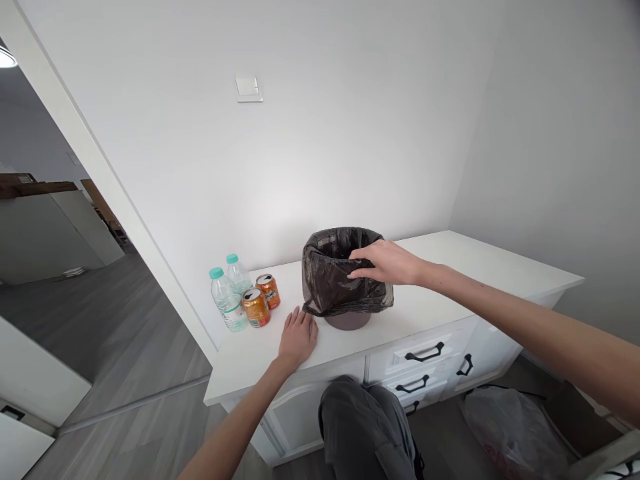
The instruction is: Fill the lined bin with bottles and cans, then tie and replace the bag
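Note:
A small trash bin (349, 321) stands upright on the white cabinet top, lined with a black trash bag (345, 283) whose edge is folded down over the outside. My right hand (385, 262) grips the lined rim at its front right, thumb outside and fingers at the inner side. Flat on the cabinet top, left of the bin, lies my left hand (299, 335) with nothing in it. Beyond that hand stand two orange soda cans (256, 308) and two clear plastic bottles (230, 307) with green caps. The bin's inside is mostly hidden.
The white cabinet (430, 357) has black handles and backs onto a wall with a light switch (248, 88). A doorway opens at left. On the floor at right lies a filled plastic bag (515, 427). My knees (370, 427) are against the cabinet front.

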The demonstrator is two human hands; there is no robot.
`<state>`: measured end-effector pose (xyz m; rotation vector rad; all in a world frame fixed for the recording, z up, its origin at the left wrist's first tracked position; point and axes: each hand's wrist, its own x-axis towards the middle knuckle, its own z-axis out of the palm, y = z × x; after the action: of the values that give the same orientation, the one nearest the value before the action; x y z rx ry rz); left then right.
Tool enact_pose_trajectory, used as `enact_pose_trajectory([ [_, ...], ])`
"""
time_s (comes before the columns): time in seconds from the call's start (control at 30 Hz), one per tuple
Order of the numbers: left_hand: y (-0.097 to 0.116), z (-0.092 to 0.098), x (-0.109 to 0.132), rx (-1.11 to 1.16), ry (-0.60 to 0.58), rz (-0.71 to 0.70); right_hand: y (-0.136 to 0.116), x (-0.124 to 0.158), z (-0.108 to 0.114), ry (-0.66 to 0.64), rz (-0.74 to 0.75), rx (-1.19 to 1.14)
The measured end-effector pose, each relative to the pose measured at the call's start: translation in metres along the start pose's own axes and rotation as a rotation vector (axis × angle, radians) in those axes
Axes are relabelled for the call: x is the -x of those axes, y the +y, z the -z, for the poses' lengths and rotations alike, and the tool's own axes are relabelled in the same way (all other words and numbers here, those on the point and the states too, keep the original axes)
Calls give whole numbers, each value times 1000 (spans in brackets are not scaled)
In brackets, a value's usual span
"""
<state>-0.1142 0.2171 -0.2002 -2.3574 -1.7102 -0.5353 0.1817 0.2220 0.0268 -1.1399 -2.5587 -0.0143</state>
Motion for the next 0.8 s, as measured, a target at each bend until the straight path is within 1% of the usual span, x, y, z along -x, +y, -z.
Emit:
enact_pose_trajectory([
  [0.07, -1, -1, 0, -5, 8, -2, -2, 5, 3, 61, 53, -54],
  [0.1, -1, -2, 0, -7, 11, -3, -3, 9, 5, 123, 83, -97],
  [0.17, -2, -3, -1, -8, 15, -9, -2, 20, 6, 303, 104, -192],
  [0.2, -2, -5, -2, -8, 15, -13, 0, 26, 5, 408, 77, -232],
  [0.27, -3, -7, -1, -5, 14, -28, 13, 42, -4, 615, -68, -295],
  [0.3, -3, -7, 0, -2, 11, -40, 23, 50, -13, 697, -171, -324],
  [0.33, -4, -7, 3, 0, 7, -54, 36, 59, -24, 749, -290, -361],
  [0.37, -6, -5, 7, 1, 0, -71, 50, 69, -38, 739, -392, -406],
  [0.4, -7, -1, 12, 3, -10, -98, 65, 79, -54, 682, -467, -464],
  [0.43, -10, 5, 18, 6, -20, -133, 81, 89, -72, 589, -515, -536],
  [0.5, -19, 25, 30, 13, -12, -205, 111, 107, -109, 425, -607, -676],
  [0.53, -26, 40, 36, 16, 9, -234, 124, 114, -127, 360, -643, -730],
  [0.6, -42, 77, 42, 5, 102, -231, 146, 124, -160, 299, -695, -801],
  [0.67, -62, 121, 38, -31, 203, -170, 160, 125, -186, 304, -726, -853],
  [0.7, -72, 143, 33, -60, 258, -110, 165, 123, -196, 313, -733, -869],
  [0.77, -89, 182, 18, -129, 366, 14, 169, 116, -210, 333, -735, -871],
  [0.8, -96, 197, 9, -162, 413, 70, 169, 113, -214, 340, -730, -854],
])
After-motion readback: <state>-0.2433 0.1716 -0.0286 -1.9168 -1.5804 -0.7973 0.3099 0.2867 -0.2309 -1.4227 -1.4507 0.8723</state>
